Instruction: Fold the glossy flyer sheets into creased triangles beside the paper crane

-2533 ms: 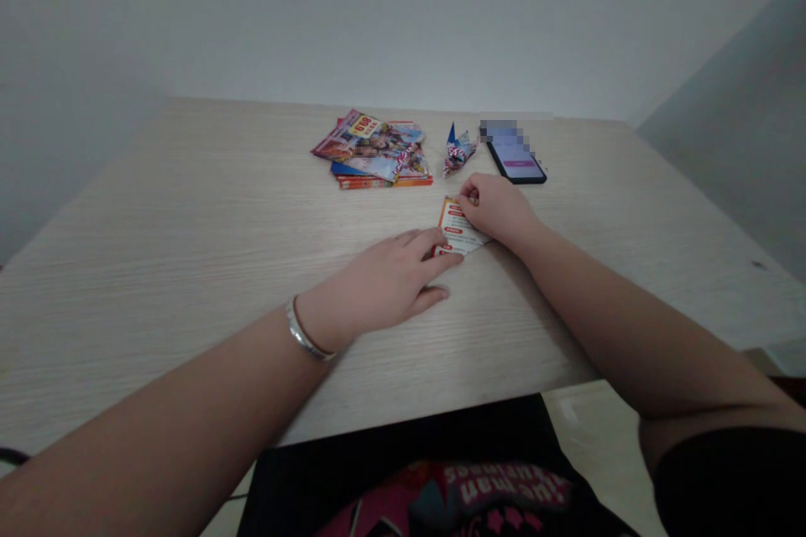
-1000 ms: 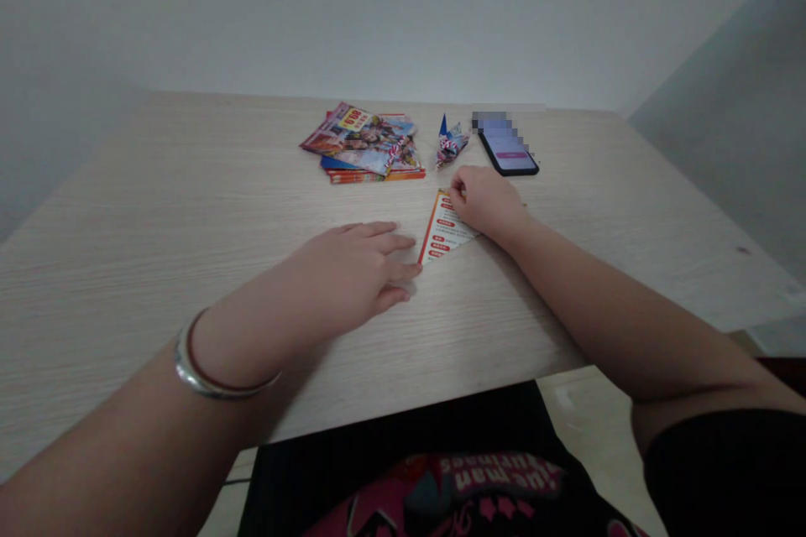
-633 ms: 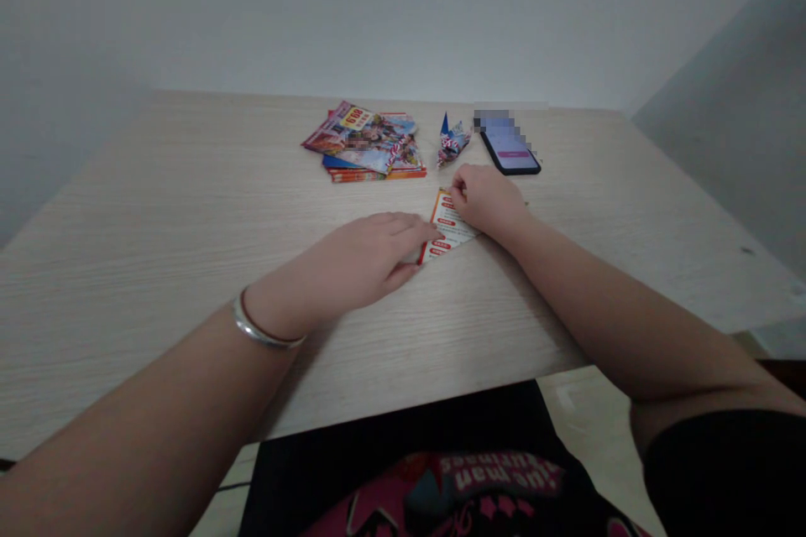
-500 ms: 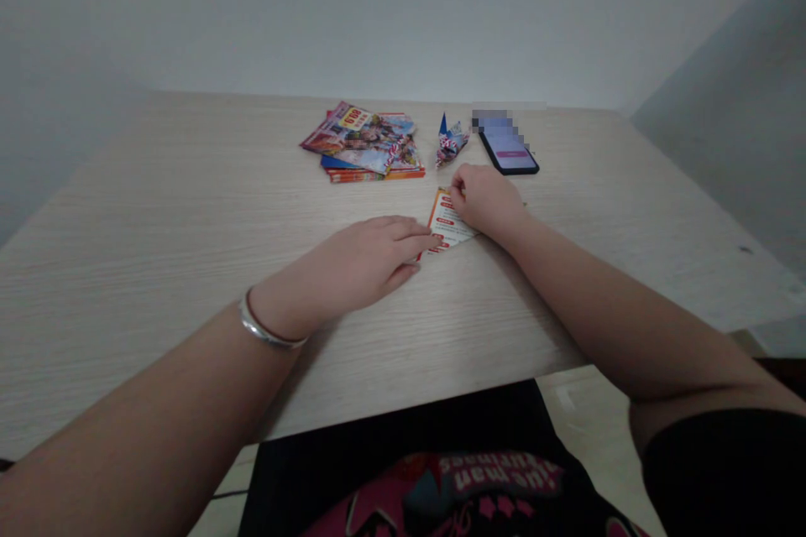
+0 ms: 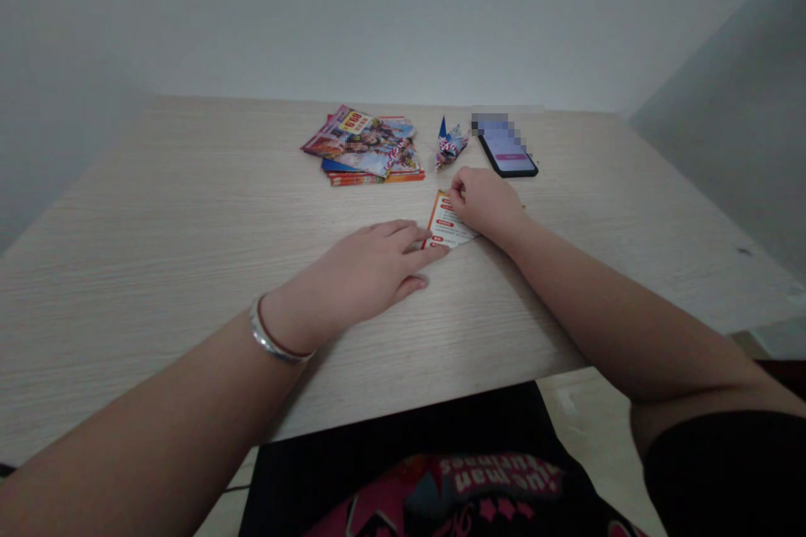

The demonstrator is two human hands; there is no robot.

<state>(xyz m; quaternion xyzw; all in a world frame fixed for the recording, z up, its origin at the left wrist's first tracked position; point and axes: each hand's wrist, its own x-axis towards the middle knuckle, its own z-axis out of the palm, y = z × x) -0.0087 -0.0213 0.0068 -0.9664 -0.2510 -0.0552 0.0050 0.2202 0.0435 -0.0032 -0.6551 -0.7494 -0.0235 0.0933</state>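
A folded printed paper [image 5: 447, 228], white with red marks and an orange edge, lies flat on the wooden table [image 5: 189, 210]. My left hand [image 5: 371, 268] lies flat with fingers stretched out, its fingertips pressing the paper's near corner. My right hand [image 5: 484, 201] is curled, its fingers pinched down on the paper's far corner. A silver bracelet [image 5: 277, 340] sits on my left wrist.
A stack of colourful printed sheets [image 5: 368, 147] lies beyond the paper. A small folded paper figure [image 5: 450, 144] stands to its right, beside a phone [image 5: 507, 153] with a lit screen. The table's near edge runs just in front of my body.
My left hand slid back along the table, away from the paper, then forward again onto its near corner. My right hand stayed pinned on the far corner.
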